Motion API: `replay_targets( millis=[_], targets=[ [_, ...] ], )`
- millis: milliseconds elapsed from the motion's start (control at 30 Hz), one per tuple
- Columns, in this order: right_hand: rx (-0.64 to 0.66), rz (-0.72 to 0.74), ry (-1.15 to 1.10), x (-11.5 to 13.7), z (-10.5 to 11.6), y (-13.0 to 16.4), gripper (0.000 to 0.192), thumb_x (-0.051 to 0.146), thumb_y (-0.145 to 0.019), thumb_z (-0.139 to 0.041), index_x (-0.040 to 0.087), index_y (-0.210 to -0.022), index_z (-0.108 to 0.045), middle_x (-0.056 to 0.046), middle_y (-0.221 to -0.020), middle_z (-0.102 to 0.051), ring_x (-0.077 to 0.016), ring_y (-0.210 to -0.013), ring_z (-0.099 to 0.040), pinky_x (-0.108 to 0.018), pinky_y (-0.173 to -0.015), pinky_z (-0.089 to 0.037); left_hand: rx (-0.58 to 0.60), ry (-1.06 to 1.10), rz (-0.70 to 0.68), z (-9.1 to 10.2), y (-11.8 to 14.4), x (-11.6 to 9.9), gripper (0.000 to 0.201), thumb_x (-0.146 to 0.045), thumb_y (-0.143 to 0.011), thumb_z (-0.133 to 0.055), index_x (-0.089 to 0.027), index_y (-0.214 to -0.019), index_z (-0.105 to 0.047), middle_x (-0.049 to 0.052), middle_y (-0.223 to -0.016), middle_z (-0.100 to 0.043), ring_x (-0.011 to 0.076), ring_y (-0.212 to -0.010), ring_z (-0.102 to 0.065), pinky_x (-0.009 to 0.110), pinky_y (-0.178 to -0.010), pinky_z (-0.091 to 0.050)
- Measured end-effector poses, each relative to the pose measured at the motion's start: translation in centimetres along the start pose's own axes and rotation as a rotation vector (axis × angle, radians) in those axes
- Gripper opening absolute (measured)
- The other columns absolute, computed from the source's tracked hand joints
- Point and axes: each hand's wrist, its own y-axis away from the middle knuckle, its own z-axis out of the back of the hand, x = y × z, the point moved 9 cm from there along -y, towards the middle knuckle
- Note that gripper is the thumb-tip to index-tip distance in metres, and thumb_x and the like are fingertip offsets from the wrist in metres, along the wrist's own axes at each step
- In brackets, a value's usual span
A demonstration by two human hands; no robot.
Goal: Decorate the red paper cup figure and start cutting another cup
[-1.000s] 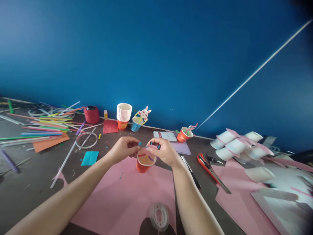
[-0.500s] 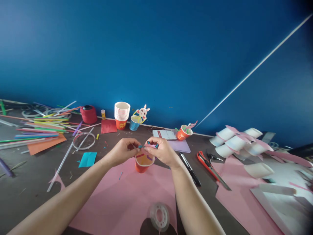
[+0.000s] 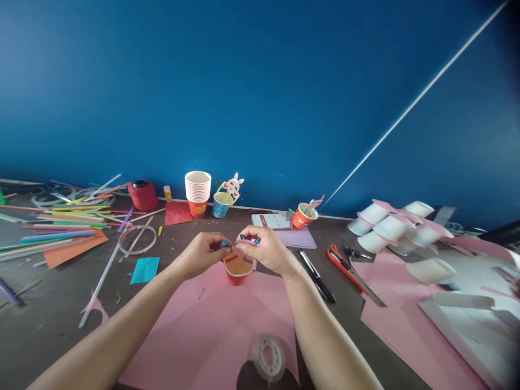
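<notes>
My left hand (image 3: 202,254) is closed in a pinch at the rim of an orange-red paper cup (image 3: 236,280), a small teal piece (image 3: 224,244) at its fingertips. Across from it, my right hand (image 3: 270,250) grips a small pink strip (image 3: 247,243) with dark blue bits showing above the fingers. What these small pieces are, I cannot make out. The cup stands upright on a large pink paper sheet (image 3: 211,330), with coloured strips at its inner rim. Nearer to me lies a roll of clear tape (image 3: 268,357).
Colourful straws (image 3: 69,225) lie at left, near red thread (image 3: 143,196) and a teal paper square (image 3: 145,270). Stacked cups (image 3: 197,189) and a rabbit-decorated blue cup (image 3: 221,207) stand behind. To the right are a marker (image 3: 317,276), an orange box cutter (image 3: 349,271) and several white cups (image 3: 377,227).
My fingertips have drawn slightly apart above the cup, and the teal piece now shows away from the pink strip. The view has shifted a little.
</notes>
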Motion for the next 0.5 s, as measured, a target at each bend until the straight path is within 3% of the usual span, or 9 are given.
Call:
replay_targets(
  millis=[167, 300, 500],
  targets=[
    [-0.012, 0.049, 0.021, 0.3, 0.2, 0.0, 0.016, 0.032, -0.070, -0.061, 0.016, -0.074, -0.059, 0.002, -0.066, -0.055, -0.0099, -0.059, -0.049, -0.020, -0.054, -0.039, 0.015, 0.092, 0.078, -0.1, 0.0, 1.3, 0.018, -0.023, -0.071, -0.056, -0.015, -0.085, -0.065, -0.005, -0.049, -0.050, 0.0047, -0.039, -0.037, 0.016, -0.037, -0.029],
    [-0.026, 0.075, 0.040, 0.4, 0.4, 0.0, 0.013, 0.029, -0.071, -0.060, 0.016, -0.073, -0.059, 0.002, -0.064, -0.053, -0.0094, -0.058, -0.047, -0.020, -0.056, -0.038, 0.037, 0.256, 0.095, -0.4, -0.1, 2.0, 0.026, -0.027, -0.067, -0.064, -0.014, -0.089, -0.062, -0.002, -0.056, -0.055, 0.0066, -0.044, -0.045, 0.016, -0.036, -0.033],
    [-0.017, 0.066, 0.041, 0.4, 0.7, 0.0, 0.015, 0.030, -0.071, -0.061, 0.016, -0.073, -0.060, 0.002, -0.063, -0.052, -0.0093, -0.058, -0.046, -0.020, -0.056, -0.038, 0.031, 0.384, 0.063, -0.2, -0.1, 1.9, 0.020, -0.029, -0.072, -0.060, -0.012, -0.082, -0.061, -0.002, -0.052, -0.052, 0.0060, -0.043, -0.044, 0.017, -0.037, -0.035]
  ],
)
